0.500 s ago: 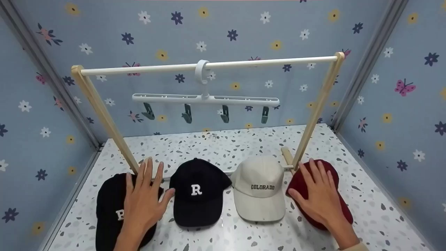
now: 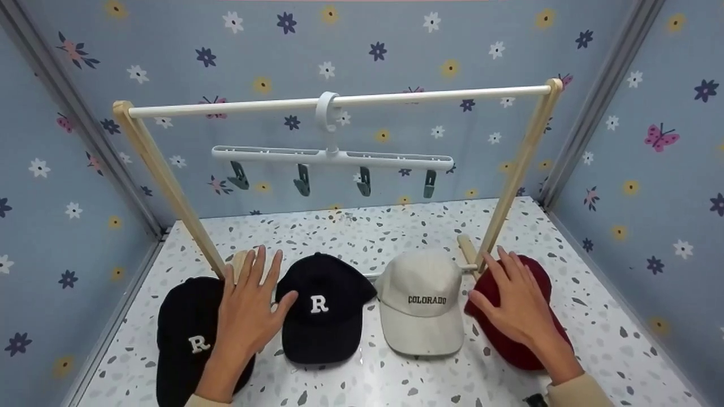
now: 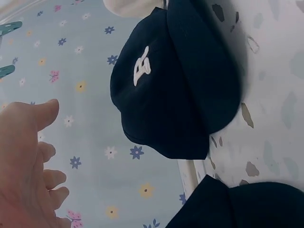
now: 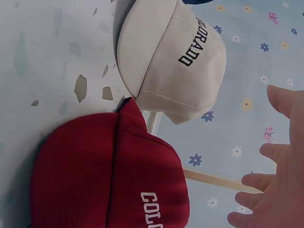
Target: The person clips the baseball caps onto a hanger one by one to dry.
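Observation:
Four caps would be a count, so I name each: at the left a black cap (image 2: 184, 316) with a white R, then a navy cap (image 2: 322, 333) also marked R, a cream cap (image 2: 421, 328) reading COLORADO, and a dark red cap (image 2: 534, 277) at the right. My left hand (image 2: 251, 311), fingers spread, hovers between the black and navy caps and holds nothing. Over the red cap is my right hand (image 2: 517, 311), fingers extended; the right wrist view shows it apart from the cap.
A white hanger (image 2: 334, 155) with several dark green clips (image 2: 365, 182) hangs from the white rod (image 2: 424, 97) of a wooden rack (image 2: 175, 195). The speckled table (image 2: 362, 232) meets flowered walls (image 2: 373, 34) behind and at both sides.
My left hand has moved right and slightly up, uncovering more of the black cap's R. The right hand has shifted slightly up. The caps stay in place.

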Motion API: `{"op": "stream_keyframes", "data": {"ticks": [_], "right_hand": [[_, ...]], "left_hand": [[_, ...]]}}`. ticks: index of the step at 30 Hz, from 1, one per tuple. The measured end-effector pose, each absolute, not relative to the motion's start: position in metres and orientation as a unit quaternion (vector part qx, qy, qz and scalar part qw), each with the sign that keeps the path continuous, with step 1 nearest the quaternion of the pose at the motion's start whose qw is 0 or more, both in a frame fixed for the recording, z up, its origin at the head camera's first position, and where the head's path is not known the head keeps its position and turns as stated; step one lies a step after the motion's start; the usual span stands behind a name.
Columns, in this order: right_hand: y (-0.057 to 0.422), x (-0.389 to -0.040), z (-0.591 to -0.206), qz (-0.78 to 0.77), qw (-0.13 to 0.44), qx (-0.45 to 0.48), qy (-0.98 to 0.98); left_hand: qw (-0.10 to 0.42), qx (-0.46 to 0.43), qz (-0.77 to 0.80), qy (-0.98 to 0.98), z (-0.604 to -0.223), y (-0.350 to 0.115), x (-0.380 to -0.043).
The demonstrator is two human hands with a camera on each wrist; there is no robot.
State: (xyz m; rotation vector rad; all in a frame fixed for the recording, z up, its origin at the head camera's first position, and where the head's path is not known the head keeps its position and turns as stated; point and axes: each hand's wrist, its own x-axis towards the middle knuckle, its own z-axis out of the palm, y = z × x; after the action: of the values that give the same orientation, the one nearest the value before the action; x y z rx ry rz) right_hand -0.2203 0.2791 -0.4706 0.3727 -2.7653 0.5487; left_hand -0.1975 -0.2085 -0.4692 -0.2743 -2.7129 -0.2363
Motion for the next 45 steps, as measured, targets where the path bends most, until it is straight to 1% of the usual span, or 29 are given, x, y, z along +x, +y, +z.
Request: {"op": "stream_keyframes", "data": {"ticks": [5, 8, 12, 18, 26, 36, 45], "right_hand": [[0.28, -0.227, -0.466, 0.202, 0.135, 0.127, -0.962], [0.281, -0.23, -0.464, 0.212, 0.14, 0.132, -0.958], [0.28, -0.234, -0.463, 0.223, 0.143, 0.137, -0.955], [0.28, -0.237, -0.46, 0.243, 0.113, 0.124, -0.956], [0.279, -0.246, -0.458, 0.262, 0.108, 0.141, -0.948], [0.279, -0.258, -0.456, 0.308, 0.082, 0.149, -0.936], [0.28, -0.27, -0.461, 0.348, 0.079, 0.151, -0.922]], "left_hand": [[0.223, -0.115, -0.1, -0.963, -0.468, -0.198, -0.204], [0.229, -0.121, -0.115, -0.959, -0.467, -0.193, -0.207], [0.215, -0.12, -0.148, -0.958, -0.463, -0.187, -0.212], [0.2, -0.118, -0.185, -0.955, -0.46, -0.173, -0.218], [0.202, -0.128, -0.207, -0.949, -0.457, -0.156, -0.224], [0.199, -0.139, -0.225, -0.943, -0.458, -0.143, -0.23], [0.192, -0.151, -0.251, -0.937, -0.458, -0.131, -0.236]]}}
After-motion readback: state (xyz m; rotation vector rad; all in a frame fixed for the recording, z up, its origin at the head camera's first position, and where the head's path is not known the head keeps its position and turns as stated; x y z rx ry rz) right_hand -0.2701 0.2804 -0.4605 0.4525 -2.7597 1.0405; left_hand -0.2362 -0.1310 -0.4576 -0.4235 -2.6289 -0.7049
